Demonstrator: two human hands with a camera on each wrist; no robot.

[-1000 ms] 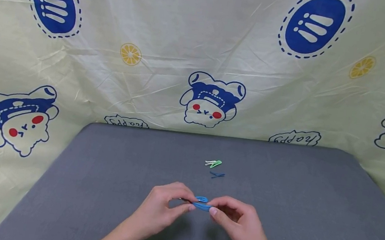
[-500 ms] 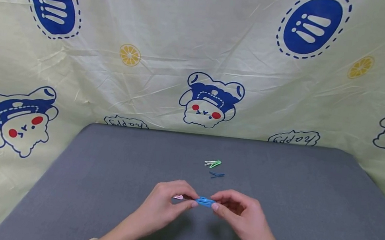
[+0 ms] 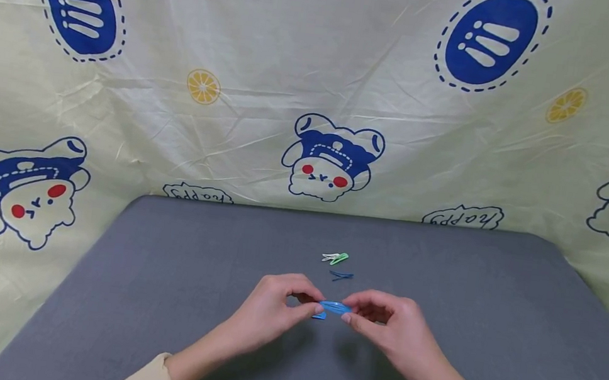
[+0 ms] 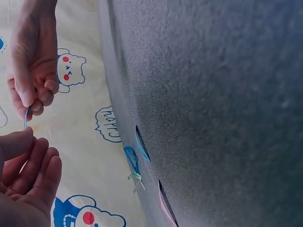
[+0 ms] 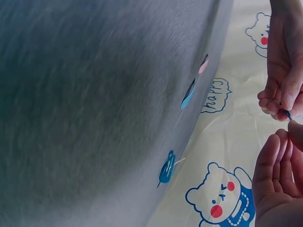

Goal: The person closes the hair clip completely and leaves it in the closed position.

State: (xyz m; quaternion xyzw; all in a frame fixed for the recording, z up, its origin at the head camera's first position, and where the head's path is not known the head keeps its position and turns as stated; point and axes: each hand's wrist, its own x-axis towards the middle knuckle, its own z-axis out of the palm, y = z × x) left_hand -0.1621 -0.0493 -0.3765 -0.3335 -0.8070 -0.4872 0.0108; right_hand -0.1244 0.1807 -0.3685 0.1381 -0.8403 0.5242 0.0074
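Left hand [image 3: 275, 307], right hand [image 3: 404, 329] pinch blue hair clip [image 3: 335, 307]; wrist views show pink clip [image 4: 165, 205], hidden in head view.

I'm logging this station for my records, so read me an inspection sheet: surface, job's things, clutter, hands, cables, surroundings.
Surface: gray tabletop with a woven texture.
Job's things: held blue snap hair clip, lifted off the tabletop; second blue clip lying beneath the hands.
Clutter: pink clip near the second blue clip; farther off, dark blue clip, crossed, possibly more than one; green clip against white clip.
Hands: left hand and right hand pinch opposite ends of the held clip.
Cables: nothing seen.
Surroundings: pale cloth backdrop printed with bears.
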